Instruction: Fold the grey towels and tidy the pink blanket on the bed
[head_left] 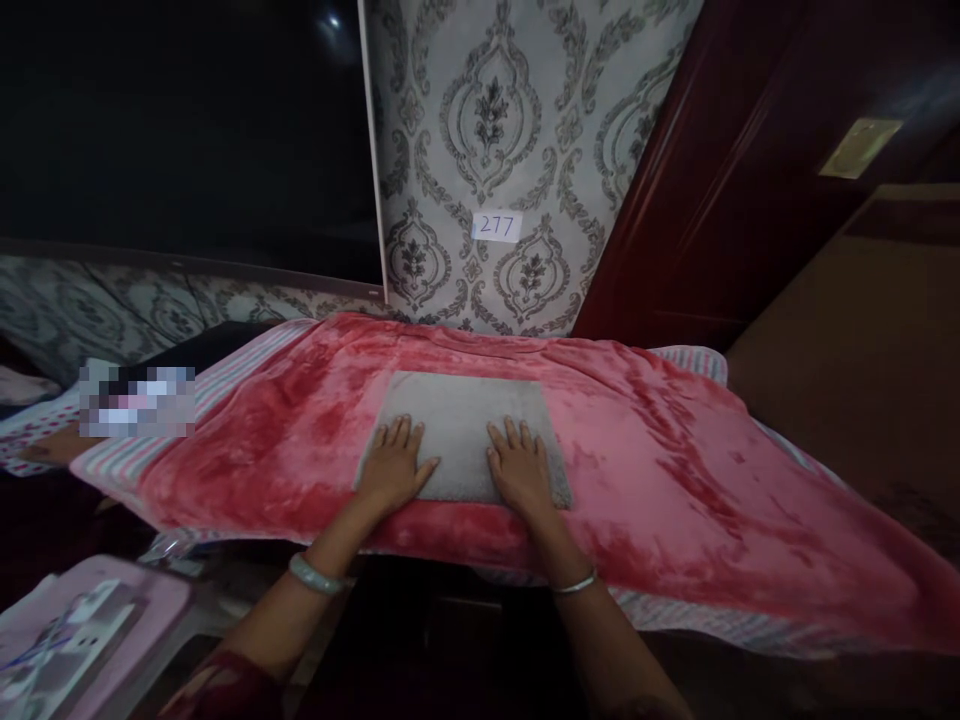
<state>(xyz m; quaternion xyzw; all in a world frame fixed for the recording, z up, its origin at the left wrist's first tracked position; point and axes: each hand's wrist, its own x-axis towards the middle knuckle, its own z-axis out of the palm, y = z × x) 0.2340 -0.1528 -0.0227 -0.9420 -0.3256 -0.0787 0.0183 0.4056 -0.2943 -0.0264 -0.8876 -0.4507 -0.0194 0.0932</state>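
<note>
A grey folded cloth (465, 415) lies flat on a red plush blanket (645, 470) spread over a table. My left hand (394, 465) rests palm down on the cloth's near left part, fingers stretched out. My right hand (519, 465) lies flat on its near right part, fingers also spread. Neither hand grips anything. A pale bangle sits on my left wrist and a thin silver one on my right.
A striped sheet edge (675, 615) shows under the blanket. A patterned wall (495, 110) with a paper tag reading 277 (496, 226) stands behind, a dark screen (180, 130) at left, a dark red wooden door (750, 170) at right. A pink object (82, 630) lies at lower left.
</note>
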